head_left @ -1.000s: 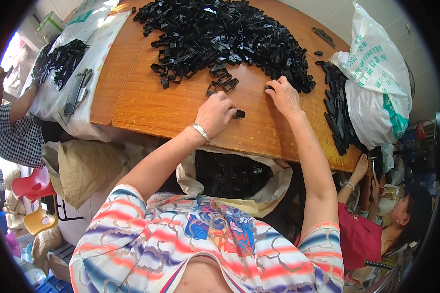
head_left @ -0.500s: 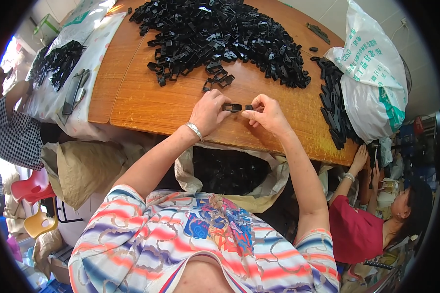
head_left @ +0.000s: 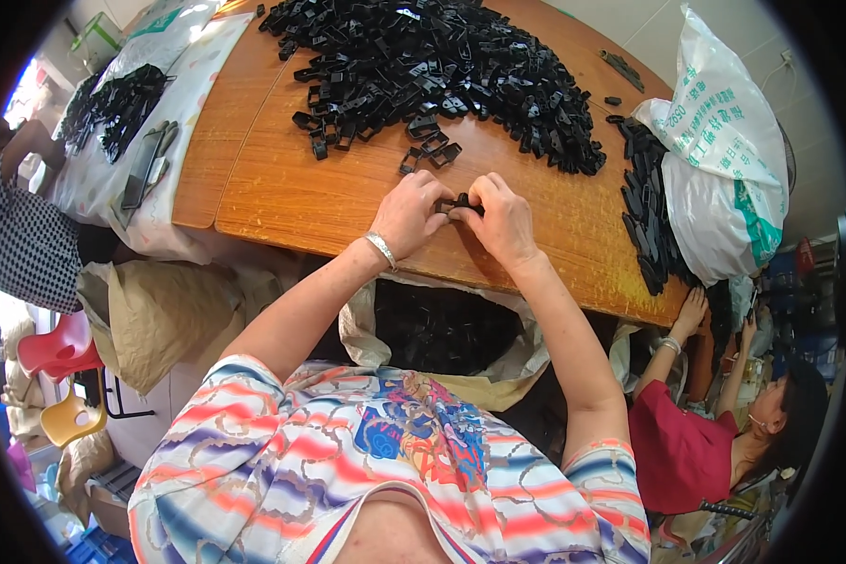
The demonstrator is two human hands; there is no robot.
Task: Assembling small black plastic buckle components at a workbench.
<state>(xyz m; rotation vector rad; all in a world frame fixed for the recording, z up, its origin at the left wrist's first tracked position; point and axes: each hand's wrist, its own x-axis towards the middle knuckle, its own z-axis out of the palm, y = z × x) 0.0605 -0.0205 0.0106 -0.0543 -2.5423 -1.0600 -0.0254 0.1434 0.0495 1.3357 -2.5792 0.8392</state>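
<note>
Left hand [head_left: 412, 216]: my fingers are clamped on the left end of a small black clip [head_left: 460, 202].
Right hand [head_left: 503, 221]: my fingers are clamped on its right end, just beside the left ones; they cover much of it, so I cannot tell if it is one piece or two.
Black clip: between my two hands, above the near part of the worktop [head_left: 301, 207].
Loose clips [head_left: 430, 146]: near my hands, at 11 o'clock from the held one.
Heap of clips [head_left: 442, 80]: at 12 o'clock, spread wide across the wood.
Long black strips [head_left: 644, 211]: piled at 3 o'clock, with a white plastic bag [head_left: 719, 202] just beyond.
Open sack [head_left: 534, 365]: at 6 o'clock, below the edge, dark pieces inside.
Brown paper sack [head_left: 169, 324]: at 8 o'clock, off the worktop.
Co-worker's hand [head_left: 691, 313]: at 4 o'clock, by the worktop's edge, well apart from mine.
</note>
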